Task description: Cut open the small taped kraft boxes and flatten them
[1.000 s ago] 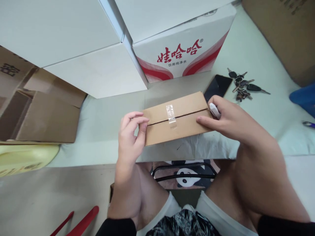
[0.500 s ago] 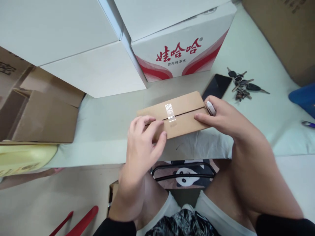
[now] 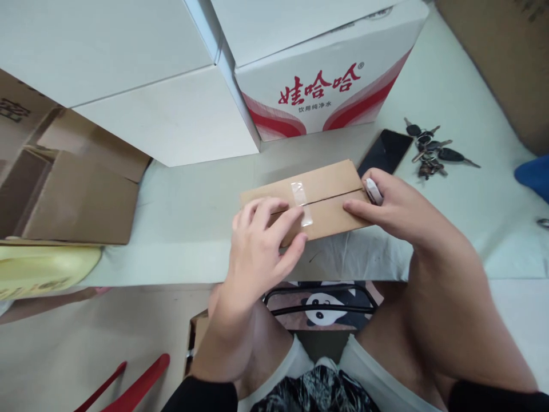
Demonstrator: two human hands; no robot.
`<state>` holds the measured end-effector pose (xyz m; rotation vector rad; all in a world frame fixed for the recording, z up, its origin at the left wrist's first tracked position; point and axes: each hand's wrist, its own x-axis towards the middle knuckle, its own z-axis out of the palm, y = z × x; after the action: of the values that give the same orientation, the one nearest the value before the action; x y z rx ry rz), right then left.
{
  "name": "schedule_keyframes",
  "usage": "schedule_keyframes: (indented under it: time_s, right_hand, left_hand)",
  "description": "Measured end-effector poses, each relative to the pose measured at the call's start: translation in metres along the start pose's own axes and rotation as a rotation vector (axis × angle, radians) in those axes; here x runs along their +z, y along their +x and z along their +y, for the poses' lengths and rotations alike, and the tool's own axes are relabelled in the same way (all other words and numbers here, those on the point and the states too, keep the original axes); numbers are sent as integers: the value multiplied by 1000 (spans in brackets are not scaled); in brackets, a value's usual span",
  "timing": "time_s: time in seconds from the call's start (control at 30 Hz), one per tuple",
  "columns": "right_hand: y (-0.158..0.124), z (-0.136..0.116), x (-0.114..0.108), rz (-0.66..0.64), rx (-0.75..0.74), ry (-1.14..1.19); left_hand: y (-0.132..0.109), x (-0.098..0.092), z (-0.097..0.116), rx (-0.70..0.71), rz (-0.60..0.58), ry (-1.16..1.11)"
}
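Note:
A small flat cardboard box (image 3: 328, 186) lies in front of me, a dark seam running along its top. One strip of clear tape (image 3: 302, 204) crosses that seam. The fingers of my left hand (image 3: 268, 240) are spread over the box's left part, fingertips on its top beside the tape. At the box's right end, my right hand (image 3: 388, 200) grips with the thumb on top. A small white object (image 3: 374, 191) is tucked between that thumb and the fingers; its kind is not clear. My right fingers are mostly hidden behind the box.
Behind the box lie a black phone (image 3: 385, 151) and a bunch of keys (image 3: 435, 150). A white and red carton (image 3: 330, 97) and white cabinets (image 3: 171, 120) stand at the back. An open brown carton (image 3: 81, 200) is at left, a blue object (image 3: 534, 177) at right.
My left hand has slid right along the box toward the tape. The tape's near end now lies flatter across the seam. My right hand keeps its grip.

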<state>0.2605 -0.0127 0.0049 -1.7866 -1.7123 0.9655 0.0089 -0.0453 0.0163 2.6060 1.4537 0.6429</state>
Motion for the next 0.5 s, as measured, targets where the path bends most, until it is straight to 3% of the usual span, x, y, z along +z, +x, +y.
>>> schedule_keyframes:
  time_s: [0.27, 0.33, 0.4, 0.43, 0.5]
  right_hand:
    - [-5, -7, 0, 76, 11, -36]
    - [-7, -11, 4, 217, 64, -6]
    - [-6, -12, 7, 471, 90, 115]
    - [-5, -10, 7, 633, 66, 207]
    - [-2, -3, 2, 791, -62, 398]
  left_hand:
    - [-2, 1, -1, -6, -68, 27]
    - [-3, 0, -1, 15, -77, 46]
    - [-4, 0, -2, 38, -77, 59]
    - [-4, 0, -3, 48, -83, 64]
    - [-5, 0, -3, 60, -98, 76]
